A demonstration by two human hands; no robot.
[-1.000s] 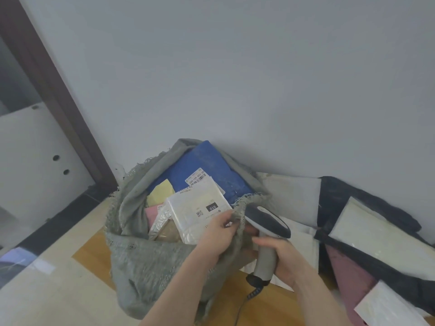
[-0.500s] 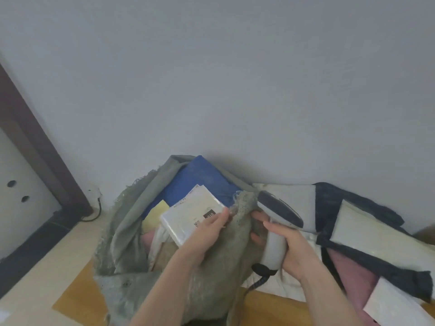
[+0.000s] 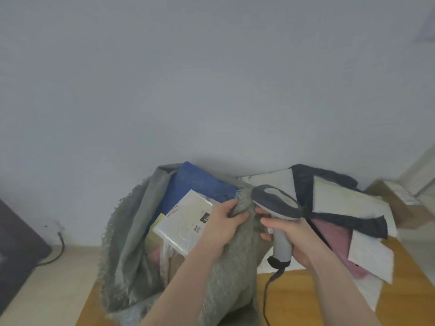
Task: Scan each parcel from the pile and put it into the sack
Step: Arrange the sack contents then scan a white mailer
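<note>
Head view. The left hand point(image 3: 222, 223) grips the near-right rim of the grey woven sack point(image 3: 131, 231), its fingers point(image 3: 240, 216) curled over a bunched fold of the cloth. Judged purpose: the grip holds the mouth open and steadies the soft wall so that parcels do not slide out.

The white parcel point(image 3: 186, 221) lies at the top of the sack's contents, label side up, touching the left hand's knuckles. It rests against a blue parcel point(image 3: 200, 184) that leans on the far side of the sack.

The right hand point(image 3: 289, 236) clenches the handle of the barcode scanner point(image 3: 276, 205); its head points toward the sack and its cable point(image 3: 267, 285) trails down over the wooden surface point(image 3: 306, 300).

The remaining pile point(image 3: 341, 215) of white, pink and dark parcels lies just right of the scanner, within reach for the next pick.
</note>
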